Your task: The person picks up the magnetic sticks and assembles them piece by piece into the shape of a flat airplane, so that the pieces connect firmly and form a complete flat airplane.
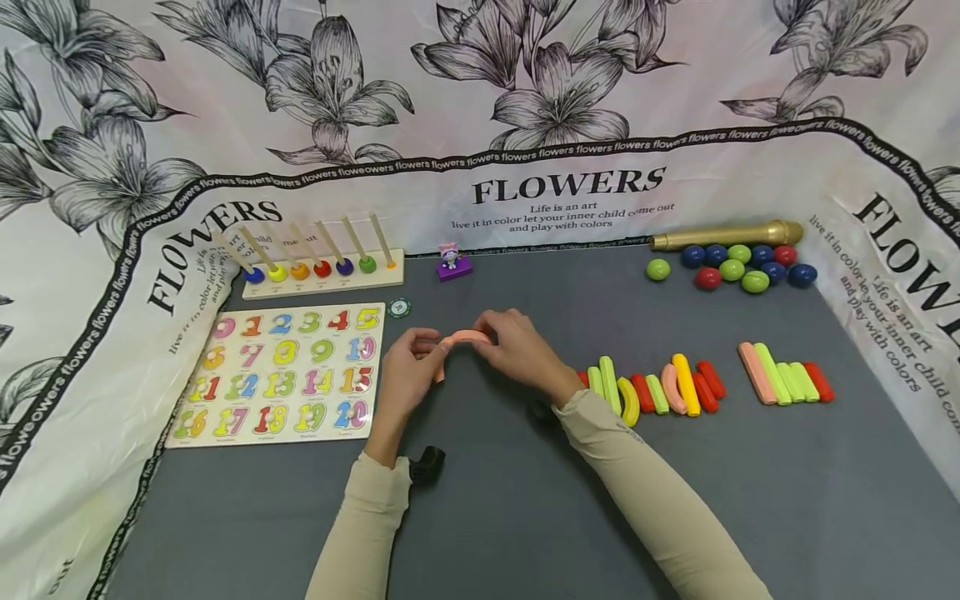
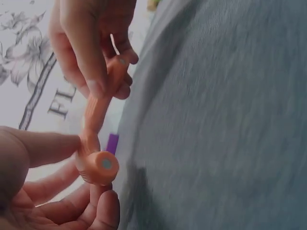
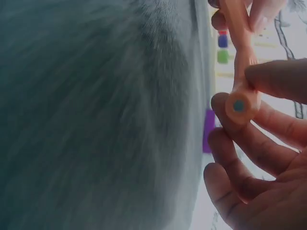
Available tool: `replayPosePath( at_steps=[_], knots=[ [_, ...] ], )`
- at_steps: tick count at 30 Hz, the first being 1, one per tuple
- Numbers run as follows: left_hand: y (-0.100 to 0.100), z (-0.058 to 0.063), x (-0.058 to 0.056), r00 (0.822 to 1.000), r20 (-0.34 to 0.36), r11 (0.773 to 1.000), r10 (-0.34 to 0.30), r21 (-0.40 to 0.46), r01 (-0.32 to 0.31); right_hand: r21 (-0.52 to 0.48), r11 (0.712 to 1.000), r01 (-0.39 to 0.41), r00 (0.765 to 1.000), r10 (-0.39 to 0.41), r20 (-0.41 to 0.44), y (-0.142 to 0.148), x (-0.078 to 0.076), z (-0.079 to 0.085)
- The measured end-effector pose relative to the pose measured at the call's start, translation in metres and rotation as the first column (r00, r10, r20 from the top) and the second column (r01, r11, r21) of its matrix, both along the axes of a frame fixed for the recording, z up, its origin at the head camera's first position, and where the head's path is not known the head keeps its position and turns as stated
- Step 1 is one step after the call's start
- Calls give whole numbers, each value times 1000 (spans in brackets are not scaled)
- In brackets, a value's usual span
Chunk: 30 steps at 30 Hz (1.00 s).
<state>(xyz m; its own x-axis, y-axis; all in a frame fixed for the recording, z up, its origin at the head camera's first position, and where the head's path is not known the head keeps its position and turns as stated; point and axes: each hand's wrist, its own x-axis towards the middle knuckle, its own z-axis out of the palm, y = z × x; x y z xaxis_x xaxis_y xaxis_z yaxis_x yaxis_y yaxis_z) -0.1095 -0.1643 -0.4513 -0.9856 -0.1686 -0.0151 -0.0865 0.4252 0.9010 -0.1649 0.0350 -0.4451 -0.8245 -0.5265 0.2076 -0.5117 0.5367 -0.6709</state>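
A peach modelling-clay stick (image 1: 467, 337) is held up between both hands above the grey table, and it is bent. My left hand (image 1: 405, 375) pinches one end, with part of the stick hanging down below the fingers. At the other end my right hand (image 1: 519, 348) grips it between thumb and fingers. In the left wrist view the stick (image 2: 98, 115) runs from one hand to the other, its round end facing the camera. The right wrist view shows the stick's other round end (image 3: 242, 108) under the right thumb.
Left of the hands lies a number board (image 1: 300, 371), with a peg stand (image 1: 322, 279) behind it. A poker chip (image 1: 399, 307) and a purple figure base (image 1: 454, 268) are nearby. Rightward are coloured clay sticks (image 1: 686, 385), another row (image 1: 783, 375), coloured balls (image 1: 732, 269) and a gold tube (image 1: 723, 237).
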Motion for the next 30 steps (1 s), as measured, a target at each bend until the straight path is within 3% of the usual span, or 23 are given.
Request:
replayPosePath(
  at_steps=[6, 14, 20, 30],
  knots=[
    [-7, -3, -4, 998, 1, 993, 64, -102, -64, 89, 996, -18, 1000, 19, -4, -22, -20, -7],
    [-3, -3, -7, 994, -28, 957, 103, -270, -106, 198, 979, -40, 996, 55, -67, -41, -34, -11],
    [-3, -5, -8, 990, -36, 945, 136, -296, -140, 232, 971, -62, 995, 78, -60, -49, -37, -13],
    [-14, -3, 1, 987, -62, 947, 146, -281, -157, 236, 971, -31, 999, 24, 32, -46, -37, -7]
  ],
)
